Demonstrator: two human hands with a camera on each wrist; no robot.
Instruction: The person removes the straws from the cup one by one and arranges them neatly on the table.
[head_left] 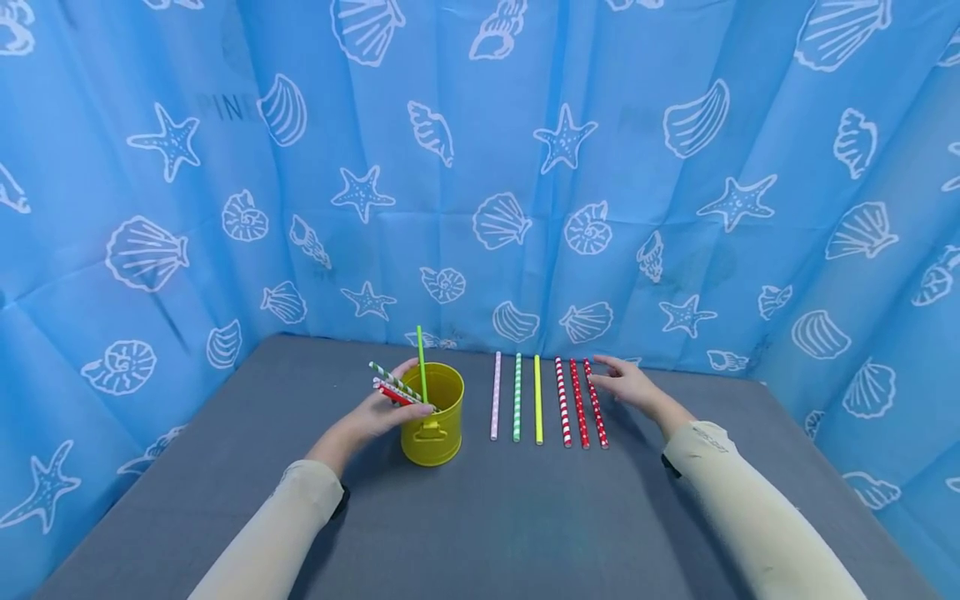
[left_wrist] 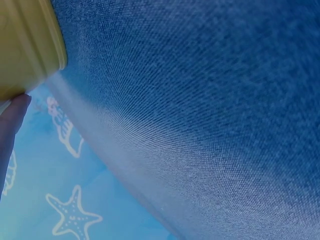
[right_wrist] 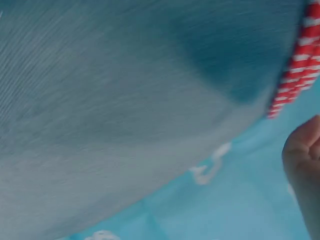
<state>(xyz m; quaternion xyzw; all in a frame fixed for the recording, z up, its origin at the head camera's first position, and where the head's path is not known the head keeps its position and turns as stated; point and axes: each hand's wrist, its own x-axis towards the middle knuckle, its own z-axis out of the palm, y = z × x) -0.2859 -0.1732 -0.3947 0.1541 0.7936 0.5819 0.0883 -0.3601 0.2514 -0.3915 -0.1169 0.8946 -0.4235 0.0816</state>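
My left hand [head_left: 378, 410] pinches a bundle of straws [head_left: 397, 389] at nine o'clock of the yellow pail [head_left: 432, 425] on the desk [head_left: 480, 517], right hand [head_left: 626, 385] open; I judge them light, crushable, best gripped mid-length.

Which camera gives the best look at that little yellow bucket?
The head view: it shows the whole yellow bucket on the grey table, a green straw standing in it, the left hand beside it. The left wrist view catches only part of its wall and rim; the right wrist view shows none of it.
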